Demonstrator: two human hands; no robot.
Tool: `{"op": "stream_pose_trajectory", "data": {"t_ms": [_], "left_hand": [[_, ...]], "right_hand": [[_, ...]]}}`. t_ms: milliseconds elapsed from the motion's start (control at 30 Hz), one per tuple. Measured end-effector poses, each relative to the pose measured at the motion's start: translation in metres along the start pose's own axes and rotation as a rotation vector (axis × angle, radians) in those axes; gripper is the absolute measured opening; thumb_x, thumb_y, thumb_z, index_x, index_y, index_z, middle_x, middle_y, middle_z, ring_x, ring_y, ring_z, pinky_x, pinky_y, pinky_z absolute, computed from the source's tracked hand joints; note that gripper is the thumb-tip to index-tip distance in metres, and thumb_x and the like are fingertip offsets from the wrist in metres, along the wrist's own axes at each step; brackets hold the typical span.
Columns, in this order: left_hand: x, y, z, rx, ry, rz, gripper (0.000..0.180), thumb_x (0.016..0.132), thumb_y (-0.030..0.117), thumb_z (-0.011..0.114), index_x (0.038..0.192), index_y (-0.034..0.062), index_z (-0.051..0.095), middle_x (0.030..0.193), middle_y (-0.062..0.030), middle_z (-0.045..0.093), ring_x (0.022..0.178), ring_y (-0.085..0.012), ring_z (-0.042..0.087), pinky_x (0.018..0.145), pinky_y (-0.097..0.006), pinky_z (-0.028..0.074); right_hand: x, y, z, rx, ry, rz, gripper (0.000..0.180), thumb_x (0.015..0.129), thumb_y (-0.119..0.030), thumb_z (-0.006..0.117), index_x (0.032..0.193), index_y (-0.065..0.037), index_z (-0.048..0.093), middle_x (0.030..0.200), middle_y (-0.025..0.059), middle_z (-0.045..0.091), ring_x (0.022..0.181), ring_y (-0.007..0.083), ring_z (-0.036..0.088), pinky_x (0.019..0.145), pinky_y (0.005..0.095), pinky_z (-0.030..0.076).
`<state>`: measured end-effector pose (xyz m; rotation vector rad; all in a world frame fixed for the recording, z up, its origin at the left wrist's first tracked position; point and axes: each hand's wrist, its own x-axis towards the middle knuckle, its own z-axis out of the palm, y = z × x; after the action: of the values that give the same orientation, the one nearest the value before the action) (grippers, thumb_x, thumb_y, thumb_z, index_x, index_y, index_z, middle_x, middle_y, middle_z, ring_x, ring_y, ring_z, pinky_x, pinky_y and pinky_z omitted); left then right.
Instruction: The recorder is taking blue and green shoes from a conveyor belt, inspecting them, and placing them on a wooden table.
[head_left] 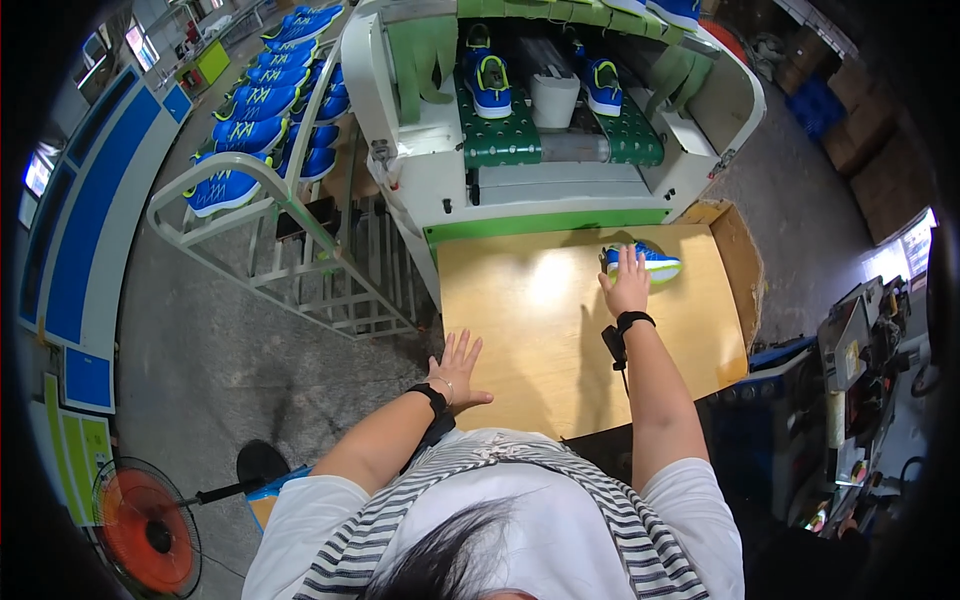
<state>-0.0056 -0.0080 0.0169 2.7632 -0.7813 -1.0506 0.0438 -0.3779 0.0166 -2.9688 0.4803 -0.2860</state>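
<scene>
Near the far right of the wooden tabletop (520,340) lies a blue sports shoe (662,267) with a white and yellow-green sole. My right hand (627,288) reaches out to it, fingers stretched over the shoe's left part and hiding some of it. Whether the fingertips press on it I cannot tell. My left hand (458,375) is at the table's near left edge, fingers spread, with nothing in it. Both wrists wear black bands.
Beyond the table, a white machine carries blue shoes (490,90) on green perforated belts (500,135). A metal rack (290,200) with several rows of blue shoes stands left. A cardboard sheet (738,262) edges the table's right; an orange fan (150,530) stands lower left.
</scene>
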Motion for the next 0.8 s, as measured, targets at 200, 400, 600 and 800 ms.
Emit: {"op": "stream_pose_trajectory", "data": {"t_ms": [200,400,600,800], "left_hand": [[-0.002,-0.003,-0.01,0.012,-0.046,-0.032,0.117,0.075,0.071,0.062,0.155,0.0179,-0.004,0.16,-0.0113,-0.016,0.147,-0.0346,-0.013,0.111,-0.063,0.02],[-0.003,-0.006,-0.005,-0.045,0.055,0.017,0.124,0.069,0.069,0.069,0.154,0.0109,0.0,0.159,-0.0185,-0.01,0.146,-0.0407,-0.009,0.11,-0.064,0.019],[0.003,-0.004,0.005,0.01,-0.005,-0.018,0.127,0.068,0.069,0.07,0.154,0.0112,-0.004,0.158,-0.0186,-0.016,0.146,-0.039,-0.014,0.11,-0.064,0.018],[0.012,-0.012,0.013,0.036,0.015,-0.004,0.133,0.064,0.074,0.069,0.154,0.0107,-0.006,0.157,-0.0184,-0.021,0.145,-0.039,-0.019,0.109,-0.065,0.019]], "right_hand": [[-0.052,0.005,0.033,0.076,0.011,0.209,0.088,0.085,-0.041,0.068,0.152,-0.01,0.019,0.157,0.0117,0.021,0.14,0.0361,0.028,0.111,0.0583,0.024],[-0.024,0.015,-0.004,0.851,0.449,0.989,0.109,0.074,-0.055,0.076,0.147,0.003,0.02,0.139,0.0296,0.041,0.129,0.0429,0.041,0.109,0.0433,0.033],[-0.002,0.023,0.039,0.641,0.143,0.99,0.084,0.07,-0.024,0.075,0.142,-0.018,0.032,0.138,0.0174,0.044,0.12,0.0378,0.052,0.099,0.0449,0.044],[-0.091,-0.08,0.024,0.996,-0.314,0.085,0.077,0.066,-0.015,0.071,0.138,-0.011,0.043,0.136,0.0221,0.045,0.129,0.0373,0.042,0.11,0.041,0.035]]}}
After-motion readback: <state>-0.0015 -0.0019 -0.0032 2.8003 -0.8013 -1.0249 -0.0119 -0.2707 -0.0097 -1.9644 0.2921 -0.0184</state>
